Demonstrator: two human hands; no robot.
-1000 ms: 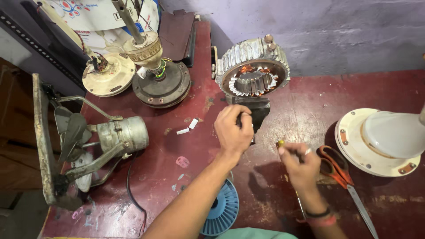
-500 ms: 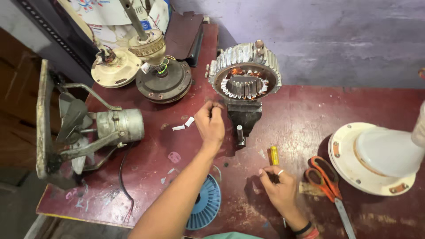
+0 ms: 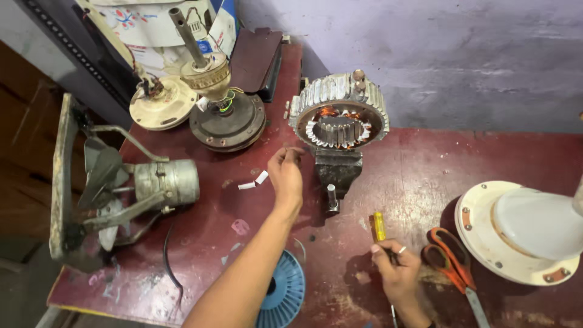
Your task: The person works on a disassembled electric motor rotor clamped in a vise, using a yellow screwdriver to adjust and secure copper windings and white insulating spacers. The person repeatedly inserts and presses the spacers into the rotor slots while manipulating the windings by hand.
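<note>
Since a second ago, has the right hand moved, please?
Yes. The right hand has drawn back toward the table's near edge, away from the stator, beside the scissors.

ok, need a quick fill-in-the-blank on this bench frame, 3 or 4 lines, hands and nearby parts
1. The right hand rests on the table beside the orange-handled ____.
2. The left hand reaches toward the finned motor stator, which shows ____-coloured wire windings inside.
3. The small screwdriver by the right hand has a ____ handle.
4. Below the left forearm lies a round ____-coloured plastic disc.

Missing words: scissors; copper; yellow; blue
</note>
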